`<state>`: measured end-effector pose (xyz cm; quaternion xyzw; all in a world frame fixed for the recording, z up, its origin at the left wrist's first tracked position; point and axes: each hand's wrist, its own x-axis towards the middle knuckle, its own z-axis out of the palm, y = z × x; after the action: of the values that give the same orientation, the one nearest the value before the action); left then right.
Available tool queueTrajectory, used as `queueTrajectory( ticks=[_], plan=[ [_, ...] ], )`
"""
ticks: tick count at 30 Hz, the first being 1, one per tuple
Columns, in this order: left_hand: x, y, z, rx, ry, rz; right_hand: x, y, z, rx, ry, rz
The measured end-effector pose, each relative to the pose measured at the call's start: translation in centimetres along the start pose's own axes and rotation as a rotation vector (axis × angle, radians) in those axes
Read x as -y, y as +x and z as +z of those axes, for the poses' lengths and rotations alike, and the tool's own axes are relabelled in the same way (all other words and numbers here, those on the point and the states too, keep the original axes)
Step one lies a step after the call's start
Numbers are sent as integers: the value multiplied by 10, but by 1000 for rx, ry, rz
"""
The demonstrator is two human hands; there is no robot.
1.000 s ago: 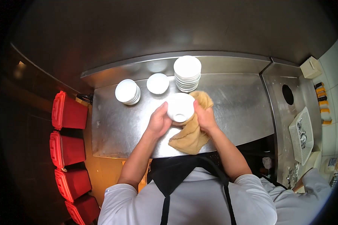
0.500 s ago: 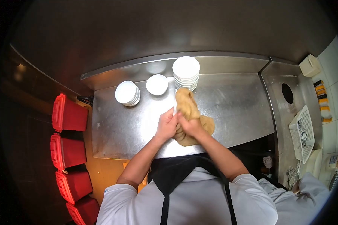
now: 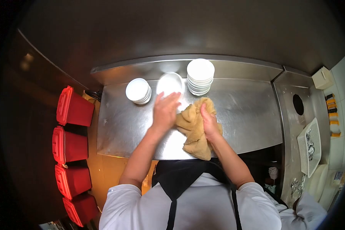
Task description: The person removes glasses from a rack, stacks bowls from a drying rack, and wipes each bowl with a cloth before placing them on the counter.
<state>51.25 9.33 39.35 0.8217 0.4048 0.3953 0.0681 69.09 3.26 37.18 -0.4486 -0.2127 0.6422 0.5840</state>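
Observation:
My left hand (image 3: 166,111) is a little blurred, its fingers spread over the near edge of a white dish (image 3: 170,82) at the back middle of the steel counter. My right hand (image 3: 210,123) grips a tan cloth (image 3: 195,126), which hangs in loose folds toward the counter's front edge. To the left of the middle dish stands a short stack of white dishes (image 3: 138,90). A taller stack of white dishes (image 3: 200,74) is on the right, just beyond the cloth.
Several red lidded bins (image 3: 76,107) line the left side. On the right, a steel unit with a round hole (image 3: 298,104) adjoins the counter (image 3: 249,111). A white basket (image 3: 309,147) holds metal items. Another person's sleeve (image 3: 310,209) shows at lower right.
My hands have parted: the left has gone forward to the middle dish, while the right keeps the cloth and has moved slightly right. The whole view has shifted a little.

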Motion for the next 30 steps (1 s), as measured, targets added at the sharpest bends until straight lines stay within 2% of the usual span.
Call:
queueTrajectory(
  ticks=[2,3,5,9,13,16,18,19,22,25,29,30],
  plan=[
    [25,3,-15,-76,169,-61,8,0,-15,-60,-46,-48],
    [42,2,-20,-110,242,-97,12,1,-23,-55,36,-71],
    [77,-4,-26,-67,382,-175,20,5,-38,-52,201,-116],
    [103,-13,-29,130,476,-332,30,5,-51,-156,181,-251],
    [106,-16,-27,222,442,-401,46,4,-65,-284,21,-448],
    [89,-10,-20,-56,744,-127,63,-8,-66,-371,-215,-668],
    [81,-9,-4,-28,376,-105,72,-18,-58,-409,-422,-759],
    [77,-9,7,-13,190,-93,70,-18,-56,-352,-545,-743],
    [71,-2,50,121,218,-12,51,-9,-44,-216,-860,-654],
    [90,2,76,452,348,-196,19,-11,-34,-83,-914,-552],
    [67,-7,64,396,129,-319,9,-19,-50,74,-1041,-442],
    [51,-14,56,370,-73,-493,-4,-15,-57,28,-984,-455]
  ],
)
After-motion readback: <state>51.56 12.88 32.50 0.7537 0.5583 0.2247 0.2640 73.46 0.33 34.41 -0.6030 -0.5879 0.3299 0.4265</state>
